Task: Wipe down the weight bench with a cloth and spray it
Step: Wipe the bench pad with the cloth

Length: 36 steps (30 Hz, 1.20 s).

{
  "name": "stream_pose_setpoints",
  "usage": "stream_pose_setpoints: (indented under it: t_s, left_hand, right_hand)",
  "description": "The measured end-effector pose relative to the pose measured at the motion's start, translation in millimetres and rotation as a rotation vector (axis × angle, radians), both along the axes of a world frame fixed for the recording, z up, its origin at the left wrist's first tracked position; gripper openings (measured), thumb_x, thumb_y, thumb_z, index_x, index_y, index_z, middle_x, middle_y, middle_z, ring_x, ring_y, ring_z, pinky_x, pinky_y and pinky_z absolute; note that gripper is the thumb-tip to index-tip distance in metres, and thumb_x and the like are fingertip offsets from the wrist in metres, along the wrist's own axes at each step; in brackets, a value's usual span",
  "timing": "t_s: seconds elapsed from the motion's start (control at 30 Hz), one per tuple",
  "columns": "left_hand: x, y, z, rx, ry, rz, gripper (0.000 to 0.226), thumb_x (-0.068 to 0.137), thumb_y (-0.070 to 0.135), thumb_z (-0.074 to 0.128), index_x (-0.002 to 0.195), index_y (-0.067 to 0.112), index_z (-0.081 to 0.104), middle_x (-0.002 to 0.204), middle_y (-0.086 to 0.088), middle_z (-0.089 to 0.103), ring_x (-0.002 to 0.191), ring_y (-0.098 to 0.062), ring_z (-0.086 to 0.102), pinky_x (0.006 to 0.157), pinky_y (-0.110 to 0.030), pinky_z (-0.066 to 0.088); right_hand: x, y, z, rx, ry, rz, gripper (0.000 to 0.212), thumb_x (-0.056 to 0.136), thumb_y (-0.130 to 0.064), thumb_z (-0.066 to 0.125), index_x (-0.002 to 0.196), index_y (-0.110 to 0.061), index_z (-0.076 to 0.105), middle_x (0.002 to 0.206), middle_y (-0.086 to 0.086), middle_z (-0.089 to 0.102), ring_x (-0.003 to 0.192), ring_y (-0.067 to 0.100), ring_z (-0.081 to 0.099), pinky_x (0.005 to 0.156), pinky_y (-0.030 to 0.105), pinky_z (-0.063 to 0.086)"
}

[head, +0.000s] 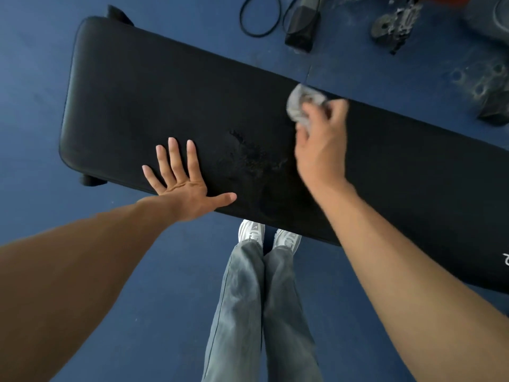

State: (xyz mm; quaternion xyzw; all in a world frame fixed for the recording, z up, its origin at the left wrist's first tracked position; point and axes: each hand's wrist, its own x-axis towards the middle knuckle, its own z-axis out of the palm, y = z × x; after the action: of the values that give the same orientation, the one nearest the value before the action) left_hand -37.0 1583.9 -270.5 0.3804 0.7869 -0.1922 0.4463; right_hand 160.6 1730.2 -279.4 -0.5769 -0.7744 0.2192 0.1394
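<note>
Clearly the right hand (319, 139) is bunched around a crumpled grey cloth (301, 104), which sticks out beyond its fingertips at the far edge of the long black padded weight bench (154, 95). Soft and light, the rag should fold under pressure, so a full-palm hold suits it. Nearside of that grip, the left hand (183, 186) lies spread flat, bracing. Leftward of the cloth, bare padding offers open room; a damp-looking patch (248, 153) sits between the hands.

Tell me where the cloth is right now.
In the head view, the grey cloth is bunched in the right hand, pressed on the far edge of the black bench pad, right of the wet patch.
</note>
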Motion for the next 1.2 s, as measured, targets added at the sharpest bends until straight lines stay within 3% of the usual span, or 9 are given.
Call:
stream_pose_setpoints:
  t_s: [0.2, 0.37, 0.57, 0.67, 0.8, 0.93, 1.0, 1.07, 1.2]
  left_hand:
    - [0.1, 3.8, 4.3, -0.021, -0.002, 0.006, 0.131, 0.065, 0.096, 0.044, 0.123, 0.033, -0.056, 0.148, -0.007, -0.054, 0.135, -0.031, -0.051, 0.112, -0.064, -0.024]
    - [-1.2, 5.2, 5.5, -0.031, -0.008, -0.011, 0.131, 0.066, 0.095, 0.044, 0.127, 0.032, -0.052, 0.147, -0.007, -0.055, 0.136, -0.032, -0.050, 0.112, -0.063, -0.024]
    - [-3.6, 4.5, 1.6, -0.035, -0.021, -0.026, 0.130, 0.066, 0.096, 0.043, 0.124, 0.031, -0.054, 0.130, -0.002, -0.064, 0.135, -0.033, -0.051, 0.111, -0.064, -0.026]
    - [-3.5, 2.4, 1.8, -0.012, -0.025, -0.034, 0.130, 0.065, 0.097, 0.041, 0.123, 0.032, -0.055, 0.126, 0.000, -0.066, 0.135, -0.031, -0.051, 0.109, -0.062, -0.028]
    - [-2.9, -0.1, 0.2, 0.011, -0.002, -0.025, 0.135, 0.062, 0.098, 0.041, 0.136, 0.029, -0.048, 0.145, -0.004, -0.058, 0.137, -0.030, -0.050, 0.110, -0.062, -0.028]
    - [-4.5, -1.6, -1.6, 0.020, -0.005, -0.032, 0.133, 0.066, 0.096, 0.041, 0.145, 0.026, -0.041, 0.149, -0.005, -0.054, 0.137, -0.030, -0.049, 0.110, -0.063, -0.027]
    - [-6.0, -4.8, -0.7, 0.064, -0.024, -0.034, 0.128, 0.072, 0.091, 0.042, 0.148, 0.025, -0.037, 0.151, -0.005, -0.051, 0.139, -0.030, -0.048, 0.110, -0.062, -0.027]
    - [-8.8, -14.8, 0.3, 0.177, -0.043, -0.040, 0.117, 0.081, 0.081, 0.045, 0.154, 0.024, -0.028, 0.156, -0.006, -0.044, 0.142, -0.028, -0.044, 0.111, -0.061, -0.026]
    - [-30.5, -50.1, 1.4, 0.468, -0.012, -0.167, 0.089, 0.092, 0.062, 0.046, 0.159, 0.022, 0.003, 0.167, -0.004, -0.019, 0.153, -0.024, -0.024, 0.122, -0.056, -0.010]
  right_hand:
    - [51.7, -98.4, 4.5, -0.189, -0.002, 0.482, 0.045, 0.083, 0.005, 0.069, 0.125, -0.013, 0.069, 0.114, 0.015, 0.054, 0.091, 0.032, 0.058, 0.077, 0.045, 0.056]
    - [83.0, -45.6, 4.5, -0.085, -0.018, 0.098, 0.043, 0.088, 0.002, 0.065, 0.128, -0.012, 0.068, 0.120, 0.017, 0.048, 0.099, 0.030, 0.057, 0.091, 0.043, 0.054]
    - [-9.8, 36.2, -7.9, -0.023, 0.030, -0.278, 0.035, 0.094, -0.011, 0.064, 0.129, -0.011, 0.063, 0.128, 0.012, 0.045, 0.106, 0.018, 0.057, 0.099, 0.021, 0.048]
    - [-37.0, 18.9, -4.4, -0.068, 0.035, -0.195, 0.036, 0.092, -0.011, 0.067, 0.128, -0.012, 0.064, 0.128, 0.012, 0.045, 0.104, 0.021, 0.058, 0.100, 0.026, 0.050]
    - [-31.5, -65.1, 4.1, -0.116, 0.041, 0.118, 0.042, 0.089, -0.003, 0.066, 0.129, -0.017, 0.064, 0.120, 0.010, 0.047, 0.098, 0.026, 0.056, 0.088, 0.038, 0.054]
    - [8.7, -141.8, 8.4, -0.196, -0.001, 0.160, 0.048, 0.086, 0.005, 0.068, 0.130, -0.016, 0.067, 0.120, 0.010, 0.048, 0.100, 0.027, 0.055, 0.086, 0.042, 0.054]
    - [29.3, -155.6, 12.5, -0.198, 0.003, 0.033, 0.049, 0.085, 0.007, 0.066, 0.129, -0.016, 0.068, 0.120, 0.007, 0.047, 0.102, 0.022, 0.053, 0.092, 0.036, 0.052]
    - [35.4, -161.1, 17.8, -0.208, 0.039, -0.200, 0.049, 0.087, 0.007, 0.067, 0.130, -0.016, 0.067, 0.119, 0.002, 0.042, 0.100, 0.010, 0.048, 0.095, 0.014, 0.044]
    - [-4.9, -169.1, 17.4, -0.188, 0.107, -0.536, 0.044, 0.089, 0.003, 0.069, 0.129, -0.012, 0.066, 0.120, 0.009, 0.043, 0.094, 0.003, 0.044, 0.086, -0.006, 0.032]
